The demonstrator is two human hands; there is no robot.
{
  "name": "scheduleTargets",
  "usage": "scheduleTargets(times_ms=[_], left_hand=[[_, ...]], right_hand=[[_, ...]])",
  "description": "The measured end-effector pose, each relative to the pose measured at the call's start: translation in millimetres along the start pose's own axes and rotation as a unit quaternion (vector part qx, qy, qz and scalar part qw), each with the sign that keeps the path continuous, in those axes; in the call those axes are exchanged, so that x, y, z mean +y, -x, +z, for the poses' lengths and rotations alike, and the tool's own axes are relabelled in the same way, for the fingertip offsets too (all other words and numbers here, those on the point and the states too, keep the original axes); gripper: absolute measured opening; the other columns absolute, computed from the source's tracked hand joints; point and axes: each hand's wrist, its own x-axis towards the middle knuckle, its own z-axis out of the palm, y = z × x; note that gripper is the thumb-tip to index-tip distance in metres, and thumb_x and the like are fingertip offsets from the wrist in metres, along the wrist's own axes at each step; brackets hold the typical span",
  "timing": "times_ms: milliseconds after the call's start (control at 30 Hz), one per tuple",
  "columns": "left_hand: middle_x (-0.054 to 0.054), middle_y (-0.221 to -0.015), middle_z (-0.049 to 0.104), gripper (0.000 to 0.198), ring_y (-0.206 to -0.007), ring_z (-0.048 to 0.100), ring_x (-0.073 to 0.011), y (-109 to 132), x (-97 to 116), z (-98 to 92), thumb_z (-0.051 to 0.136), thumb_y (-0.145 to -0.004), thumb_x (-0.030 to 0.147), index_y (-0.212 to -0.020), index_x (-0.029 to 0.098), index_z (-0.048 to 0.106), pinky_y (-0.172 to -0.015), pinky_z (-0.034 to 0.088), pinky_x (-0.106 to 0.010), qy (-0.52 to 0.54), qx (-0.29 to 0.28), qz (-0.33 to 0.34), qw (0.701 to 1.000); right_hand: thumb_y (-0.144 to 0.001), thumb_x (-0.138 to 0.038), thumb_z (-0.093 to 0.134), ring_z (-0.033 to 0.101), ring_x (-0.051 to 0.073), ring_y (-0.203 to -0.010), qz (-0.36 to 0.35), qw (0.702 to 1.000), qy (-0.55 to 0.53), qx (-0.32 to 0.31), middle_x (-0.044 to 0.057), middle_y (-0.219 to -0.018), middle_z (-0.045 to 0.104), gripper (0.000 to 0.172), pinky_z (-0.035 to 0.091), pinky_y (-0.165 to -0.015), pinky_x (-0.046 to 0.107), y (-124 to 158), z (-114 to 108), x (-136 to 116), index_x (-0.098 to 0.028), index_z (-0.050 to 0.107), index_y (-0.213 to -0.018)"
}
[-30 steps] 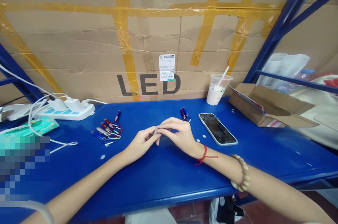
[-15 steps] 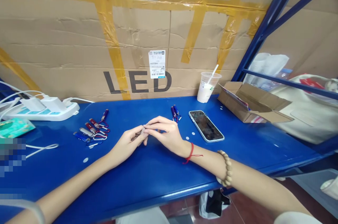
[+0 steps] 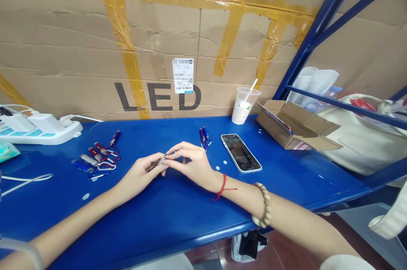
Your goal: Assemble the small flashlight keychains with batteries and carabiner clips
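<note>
Over the middle of the blue table, my left hand [image 3: 143, 176] and my right hand [image 3: 192, 162] meet at the fingertips. Both are closed in a pinch around a small greyish thing [image 3: 162, 161], mostly covered by the fingers, so its kind is unclear. To the left of my left hand lies a group of several keychain flashlights [image 3: 95, 151] in blue, red and silver, with carabiner clips. Just beyond my right hand are two more dark blue and purple keychain flashlights [image 3: 204, 134]. Small white round discs [image 3: 85, 196] are scattered on the tabletop.
A phone [image 3: 241, 153] lies right of my right hand. Behind it stand a plastic cup with a straw [image 3: 244, 107] and an open cardboard box [image 3: 294, 121]. A white power strip [image 3: 41, 134] with chargers sits at the left. A large taped carton [image 3: 159, 41] backs the table.
The view has turned slightly right, so everything appears shifted left. My hands stay joined at the fingertips, and slightly more of the greyish thing shows between them.
</note>
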Motion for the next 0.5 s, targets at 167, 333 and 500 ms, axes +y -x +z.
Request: scheduleTargets(times_ms=[167, 333, 500], left_hand=[[0.002, -0.056, 0.053, 0.036, -0.052, 0.043, -0.0094, -0.4, -4.1, 0.6, 0.05, -0.078, 0.05, -0.066, 0.017, 0.055, -0.05, 0.035, -0.02, -0.006, -0.008, 0.006, 1.0], [0.002, -0.057, 0.053, 0.036, -0.053, 0.043, -0.0096, -0.9, -5.4, 2.0, 0.049, -0.079, 0.051, -0.069, 0.017, 0.055, -0.051, 0.036, -0.02, -0.01, -0.01, 0.004, 1.0], [0.002, -0.057, 0.053, 0.037, -0.055, 0.047, -0.0107, -1.5, -6.0, 2.4, 0.049, -0.077, 0.053, -0.07, 0.017, 0.056, -0.053, 0.037, -0.021, -0.011, -0.006, 0.001, 1.0]], right_hand=[[-0.078, -0.035, 0.064, 0.063, 0.012, -0.076, 0.025, 0.999, -0.005, -0.022, 0.003, -0.084, 0.068, 0.018, 0.048, -0.057, 0.021, -0.8, -2.5, -0.2, -0.018, 0.068, -0.074], [-0.078, -0.038, 0.063, 0.063, 0.012, -0.074, 0.04, 0.999, -0.006, -0.032, 0.004, -0.084, 0.068, 0.021, 0.048, -0.059, 0.021, -0.6, -4.2, 0.5, -0.018, 0.068, -0.073], [-0.079, -0.04, 0.063, 0.062, 0.011, -0.07, 0.058, 0.998, -0.006, -0.04, 0.003, -0.084, 0.068, 0.022, 0.048, -0.059, 0.021, 0.1, -4.9, 1.5, -0.018, 0.068, -0.076]])
